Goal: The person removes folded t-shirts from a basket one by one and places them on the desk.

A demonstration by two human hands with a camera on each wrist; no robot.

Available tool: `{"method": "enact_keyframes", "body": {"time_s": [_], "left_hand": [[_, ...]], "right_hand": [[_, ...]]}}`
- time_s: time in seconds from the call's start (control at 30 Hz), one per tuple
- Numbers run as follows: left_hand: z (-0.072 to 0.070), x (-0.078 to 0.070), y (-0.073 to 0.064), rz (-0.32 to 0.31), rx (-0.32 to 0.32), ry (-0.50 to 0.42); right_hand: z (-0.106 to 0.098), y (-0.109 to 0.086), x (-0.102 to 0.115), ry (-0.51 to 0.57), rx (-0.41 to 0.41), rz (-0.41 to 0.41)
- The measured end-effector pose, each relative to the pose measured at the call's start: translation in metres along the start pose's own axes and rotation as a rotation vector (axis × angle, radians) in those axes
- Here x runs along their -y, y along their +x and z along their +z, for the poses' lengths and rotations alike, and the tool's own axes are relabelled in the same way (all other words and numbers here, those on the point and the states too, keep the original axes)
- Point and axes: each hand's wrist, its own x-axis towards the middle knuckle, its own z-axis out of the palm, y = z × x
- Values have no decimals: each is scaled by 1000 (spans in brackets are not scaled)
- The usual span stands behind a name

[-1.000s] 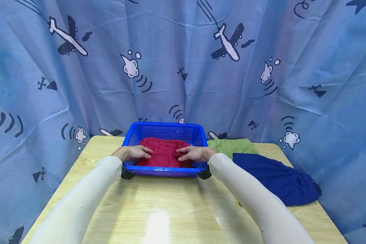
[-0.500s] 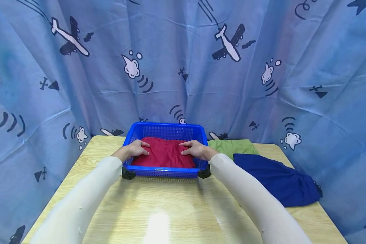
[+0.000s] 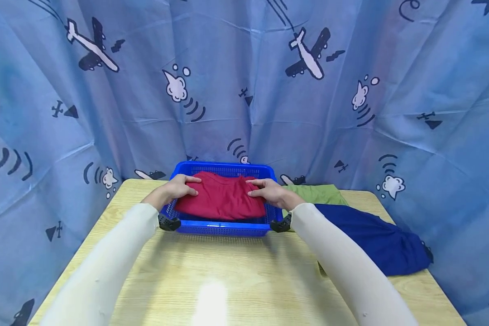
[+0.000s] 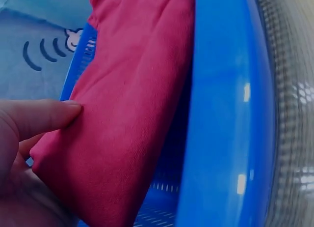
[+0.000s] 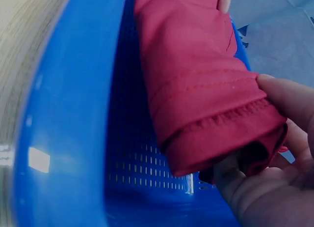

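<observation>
A folded red garment [image 3: 222, 197] hangs over the inside of a blue plastic basket [image 3: 224, 227], lifted off the basket's floor at least at the front. At its left end my left hand [image 3: 175, 187] pinches the cloth, thumb on top in the left wrist view. My right hand [image 3: 275, 193] grips the other end, where the right wrist view shows a stitched hem [image 5: 221, 120] and fingers tucked under the folded layers. Bare perforated basket floor [image 5: 142, 163] shows below the garment in that view.
Right of the basket, a green cloth [image 3: 319, 194] and a dark blue cloth [image 3: 375, 237] lie on the wooden table [image 3: 228, 276]. The dark blue one partly overlaps the green. A blue curtain [image 3: 212, 81] with airplane prints hangs close behind the table.
Both hands have taken hold of the red garment's ends and raised it from the basket floor. Its front edge now stands clear of the basket's front rim.
</observation>
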Motion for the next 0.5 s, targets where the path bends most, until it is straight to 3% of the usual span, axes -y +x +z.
{"method": "enact_keyframes", "body": {"time_s": [0.3, 0.5], "left_hand": [[-14, 0, -8, 7, 66, -51], [-17, 1, -17, 31, 69, -66]], "right_hand": [[-9, -5, 9, 5, 12, -20], [-7, -11, 12, 31, 15, -51]]}}
